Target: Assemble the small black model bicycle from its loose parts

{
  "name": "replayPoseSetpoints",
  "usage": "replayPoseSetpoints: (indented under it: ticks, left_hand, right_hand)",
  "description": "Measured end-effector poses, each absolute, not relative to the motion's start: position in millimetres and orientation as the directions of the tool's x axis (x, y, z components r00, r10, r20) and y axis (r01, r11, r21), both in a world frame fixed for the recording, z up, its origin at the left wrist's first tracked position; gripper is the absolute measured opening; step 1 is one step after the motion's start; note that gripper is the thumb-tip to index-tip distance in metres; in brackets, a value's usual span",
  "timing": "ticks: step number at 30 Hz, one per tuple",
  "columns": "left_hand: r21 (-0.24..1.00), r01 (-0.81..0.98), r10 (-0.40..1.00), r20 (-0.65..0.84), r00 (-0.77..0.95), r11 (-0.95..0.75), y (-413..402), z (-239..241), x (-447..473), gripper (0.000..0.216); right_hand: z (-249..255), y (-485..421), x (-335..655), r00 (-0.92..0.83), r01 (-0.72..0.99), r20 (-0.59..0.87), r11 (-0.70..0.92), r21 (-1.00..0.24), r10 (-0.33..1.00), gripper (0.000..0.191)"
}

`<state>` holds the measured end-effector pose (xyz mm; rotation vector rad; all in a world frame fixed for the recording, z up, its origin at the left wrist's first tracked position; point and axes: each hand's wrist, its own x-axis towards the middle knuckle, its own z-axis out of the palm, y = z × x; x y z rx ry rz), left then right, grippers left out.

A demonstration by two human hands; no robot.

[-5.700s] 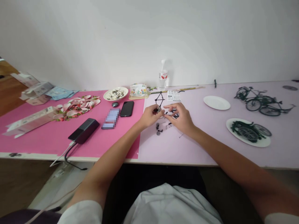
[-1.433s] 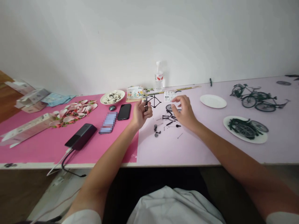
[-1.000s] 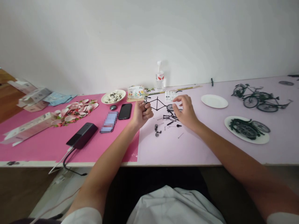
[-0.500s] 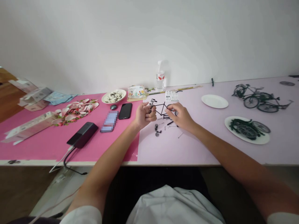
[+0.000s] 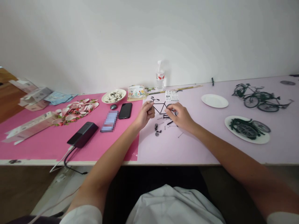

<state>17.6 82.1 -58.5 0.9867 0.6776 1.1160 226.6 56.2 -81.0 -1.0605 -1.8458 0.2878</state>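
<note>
Right hand (image 5: 181, 115) has moved off the loose parts and onto the frame since 1.4 s ago. The left hand (image 5: 145, 114) has dropped lower. Small black bicycle frame (image 5: 160, 107) sits between both hands, just above the lilac table (image 5: 198, 146). Left pinches the handlebar end, right fingertips are closed on the rear end. Loose parts (image 5: 161, 127) lie on the table just below the hands. Instruction sheet (image 5: 172, 95) is just behind, phone (image 5: 125, 110) to the left on the pink mat (image 5: 46, 140). Finished model bicycles (image 5: 259, 100) are well apart, far right.
</note>
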Motion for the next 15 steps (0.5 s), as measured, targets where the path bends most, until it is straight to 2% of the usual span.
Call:
replayPoseSetpoints:
  ticks: [5, 9, 15]
  left_hand:
    - [0.923, -0.384, 0.968, 0.079, 0.240, 0.020, 84.5, -62.6, 18.4, 0.032]
    - [0.921, -0.389, 0.972, 0.114, 0.207, -0.025, 86.6, -67.5, 19.0, 0.035]
    - [0.934, -0.350, 0.976, 0.140, 0.164, -0.075, 90.7, -70.7, 19.0, 0.036]
  right_hand:
    - [-78.5, 53.6, 225.5, -0.190, 0.540, 0.607, 0.599, -0.592, 0.772, 0.022]
    - [-79.1, 54.1, 225.4, -0.202, 0.541, 0.604, 0.602, -0.588, 0.771, 0.023]
    - [-79.4, 53.3, 225.2, -0.280, 0.517, 0.580, 0.629, -0.580, 0.765, 0.033]
